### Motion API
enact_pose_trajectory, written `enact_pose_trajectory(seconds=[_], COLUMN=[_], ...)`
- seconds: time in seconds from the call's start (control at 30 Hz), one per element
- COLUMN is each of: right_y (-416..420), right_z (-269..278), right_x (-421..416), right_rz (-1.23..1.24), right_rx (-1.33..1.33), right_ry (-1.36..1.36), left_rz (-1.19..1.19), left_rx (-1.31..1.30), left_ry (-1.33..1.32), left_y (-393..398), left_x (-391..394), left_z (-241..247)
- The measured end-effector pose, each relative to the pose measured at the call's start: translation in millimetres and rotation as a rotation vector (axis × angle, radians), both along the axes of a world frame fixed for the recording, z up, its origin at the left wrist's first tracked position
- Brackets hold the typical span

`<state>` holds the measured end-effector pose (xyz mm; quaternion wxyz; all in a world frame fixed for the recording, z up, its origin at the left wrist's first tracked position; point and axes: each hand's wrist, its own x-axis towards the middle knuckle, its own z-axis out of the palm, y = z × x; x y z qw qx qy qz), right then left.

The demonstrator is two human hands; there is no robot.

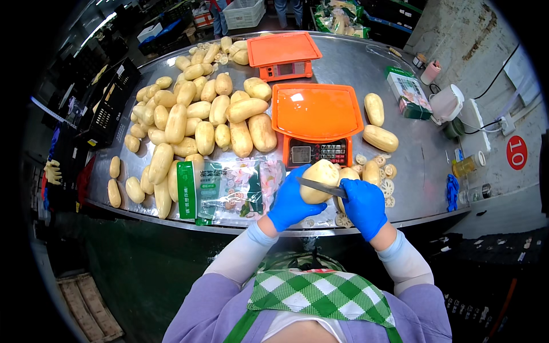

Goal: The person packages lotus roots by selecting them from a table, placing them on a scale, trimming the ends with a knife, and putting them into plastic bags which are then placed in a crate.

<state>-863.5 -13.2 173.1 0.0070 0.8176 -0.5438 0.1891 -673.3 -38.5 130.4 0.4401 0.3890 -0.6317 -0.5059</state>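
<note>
My left hand (pixel 292 203), in a blue glove, holds a peeled lotus root section (pixel 319 178) with its holed cut end up and to the right. In my right hand (pixel 363 208), gloved in blue too, is a knife (pixel 321 187) whose blade lies across the root. Just beyond them stands an orange digital scale (pixel 317 111) with a wet tray. Cut lotus root slices (pixel 387 187) and short pieces lie right of the hands. A printed plastic bag (pixel 231 191) with green edges is flat to the left of my left hand.
Many peeled lotus roots (pixel 176 122) cover the left of the metal table (pixel 411 171). A second orange scale (pixel 283 49) stands farther back. At right are a stack of printed bags (pixel 407 92), a white kettle (pixel 447 103), jars and a crumpled blue glove (pixel 452 193). People's legs show behind.
</note>
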Motion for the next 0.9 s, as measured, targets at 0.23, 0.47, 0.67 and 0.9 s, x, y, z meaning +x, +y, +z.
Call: enact_pose_trajectory(seconds=[0.23, 0.47, 0.67, 0.9], right_y=[-22.5, -21.8, -11.1, -3.0], right_z=[-56.0, -139.0, -152.4, -47.4], right_x=[-39.8, -220.7, -233.8, -53.5], right_rz=[-0.236, -0.838, -0.810, 0.050], right_rx=[0.042, 0.178, 0.208, 0.954], right_ry=[0.097, 0.013, 0.057, -1.116], left_rz=[-0.099, -0.056, -0.052, -0.197], left_rx=[-0.095, -0.262, -0.405, -0.742], left_ry=[-0.186, -0.155, -0.425, -0.845], left_y=[7.5, -0.4, 1.2, 4.8], left_x=[0.8, -1.9, -3.0, 1.7], left_z=[8.7, 28.8, 16.7, -0.5])
